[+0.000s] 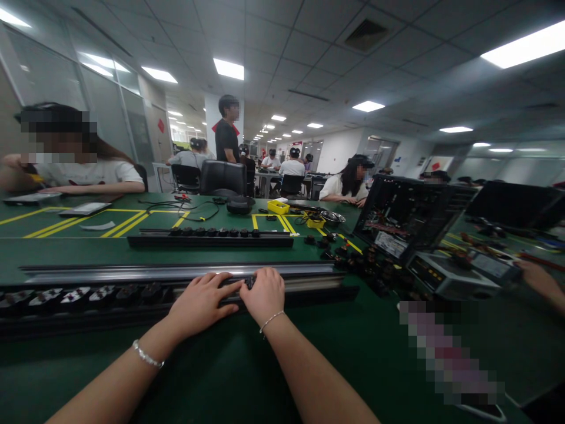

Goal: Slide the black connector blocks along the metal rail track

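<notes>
A long black metal track (315, 287) lies across the table in front of me. Its left part holds a row of plug-socket modules (101, 296), some with shiny faces, others all black. My left hand (200, 303) rests on the track just right of this row, fingers stretched out, with the index finger reaching toward my right hand. My right hand (265, 294) is closed around a small black part (250, 281) at the track, mostly hidden by the fingers; it looks like another socket module.
Behind lies a second track (207, 241) with small modules along it. Loose black parts (375, 268) are heaped at the right, beside an opened computer case (404, 215) and a grey metal box (450, 277). A person (83, 159) sits across at the left; another's hand (541, 280) shows at the right.
</notes>
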